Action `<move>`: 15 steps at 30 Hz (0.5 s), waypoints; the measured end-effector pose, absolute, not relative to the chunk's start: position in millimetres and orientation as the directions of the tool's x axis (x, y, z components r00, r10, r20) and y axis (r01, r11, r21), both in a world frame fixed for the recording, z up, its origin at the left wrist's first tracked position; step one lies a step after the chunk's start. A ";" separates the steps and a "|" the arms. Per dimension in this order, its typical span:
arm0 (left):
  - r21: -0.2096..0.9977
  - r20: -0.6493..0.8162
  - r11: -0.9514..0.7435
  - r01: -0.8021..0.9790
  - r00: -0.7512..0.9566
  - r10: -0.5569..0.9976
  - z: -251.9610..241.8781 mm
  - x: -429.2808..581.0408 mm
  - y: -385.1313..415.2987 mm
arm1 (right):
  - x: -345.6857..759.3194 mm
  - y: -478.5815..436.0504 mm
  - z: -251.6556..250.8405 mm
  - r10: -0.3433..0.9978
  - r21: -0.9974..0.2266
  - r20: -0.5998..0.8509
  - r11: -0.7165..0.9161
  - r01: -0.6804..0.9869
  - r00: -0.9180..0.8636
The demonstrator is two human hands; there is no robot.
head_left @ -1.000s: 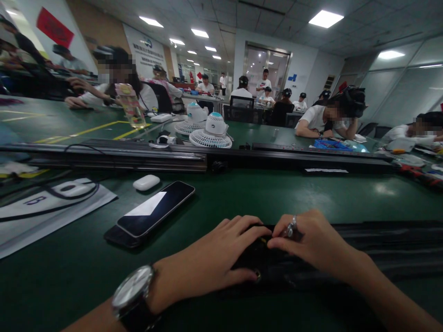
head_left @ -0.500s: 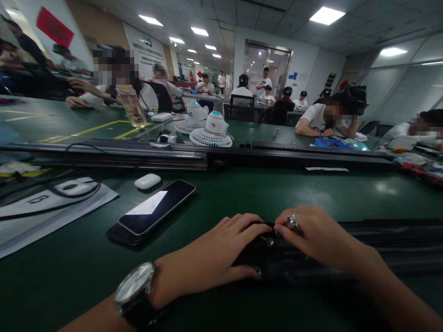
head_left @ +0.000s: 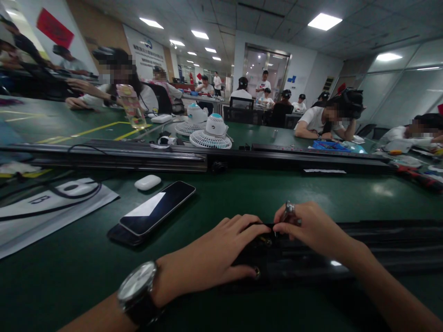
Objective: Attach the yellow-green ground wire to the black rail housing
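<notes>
A long black rail point(head_left: 311, 272) lies along the table in front of me and runs off to the right. Across its left end, my left hand point(head_left: 224, 251) grips with the thumb on the near side and the fingers on the far side. Brass-coloured round fittings point(head_left: 266, 241) show on that end, between thumb and index finger. My right hand point(head_left: 304, 223) is closed in a pinch just right of the left fingertips. A tiny shiny bit shows under its fingertips, too small to name. A ring point(head_left: 289, 208) sits on a right finger, a watch point(head_left: 137, 287) on my left wrist.
To the left lie a phone point(head_left: 159, 207), a white earbud case point(head_left: 147, 182) and a paper sheet point(head_left: 44, 207) with a cable across it. Dark rails point(head_left: 138, 159) span the table beyond. Behind them stand white fans point(head_left: 211, 131) and a bottle point(head_left: 131, 106). People sit around.
My right hand has shifted slightly left and tilted, its fingers rising a little, and a shiny bit now shows beneath them. My left hand stays on the rail end.
</notes>
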State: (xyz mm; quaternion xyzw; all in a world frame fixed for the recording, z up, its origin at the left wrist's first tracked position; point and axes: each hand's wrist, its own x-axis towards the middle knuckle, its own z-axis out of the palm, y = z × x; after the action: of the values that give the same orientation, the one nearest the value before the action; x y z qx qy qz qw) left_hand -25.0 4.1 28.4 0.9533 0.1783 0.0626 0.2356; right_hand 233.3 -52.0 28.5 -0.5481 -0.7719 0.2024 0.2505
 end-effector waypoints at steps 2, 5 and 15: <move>0.465 0.029 -0.826 0.318 0.927 0.373 28.5 -24.8 4.0 | 232.3 -53.5 28.3 0.947 -0.589 0.173 0.319 0.743 -0.269; 0.462 0.028 -0.829 0.317 0.928 0.370 28.0 -24.6 3.7 | 228.5 -57.0 29.5 0.942 -0.591 0.193 0.334 0.734 -0.274; 0.462 0.028 -0.829 0.315 0.929 0.369 30.3 -24.3 2.4 | 220.8 -63.8 29.2 0.906 -0.479 0.258 0.421 0.770 -0.335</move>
State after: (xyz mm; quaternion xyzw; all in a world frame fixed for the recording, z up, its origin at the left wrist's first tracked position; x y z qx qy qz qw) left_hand -24.3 2.4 30.3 0.9545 0.1791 0.0581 0.2314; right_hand 220.8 -63.8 29.2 -0.5204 -0.8055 0.1370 0.2484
